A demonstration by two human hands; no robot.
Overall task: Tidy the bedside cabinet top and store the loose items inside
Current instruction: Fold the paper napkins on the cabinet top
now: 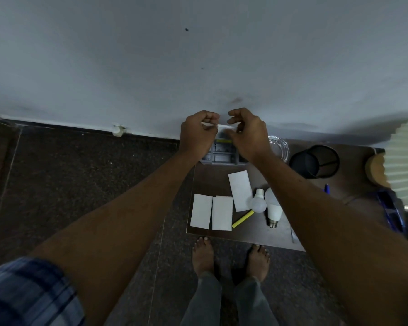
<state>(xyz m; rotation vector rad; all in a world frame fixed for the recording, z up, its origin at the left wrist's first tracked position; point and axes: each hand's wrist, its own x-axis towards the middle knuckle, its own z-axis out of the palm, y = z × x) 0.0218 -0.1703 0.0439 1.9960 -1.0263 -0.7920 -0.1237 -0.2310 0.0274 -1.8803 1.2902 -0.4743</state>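
My left hand (198, 134) and my right hand (247, 134) are raised above the back of the dark cabinet top (316, 208), both pinching a small white paper (222, 127) stretched between them. Under them sits a grey compartment organiser (222, 157). On the cabinet top lie three white paper slips: one (201, 211) at the front left, one (222, 212) beside it, one (240, 190) slanted behind. A yellow highlighter (243, 218) and two white bulbs, a small one (258, 202) and a larger one (273, 209), lie to their right.
A glass ashtray (279, 147), a black mesh pen holder (316, 161) and a round wooden object (376, 169) stand along the back right. A blue pen (326, 188) and a blue tray (391, 211) lie at the right. The wall is directly behind; my bare feet stand at the front edge.
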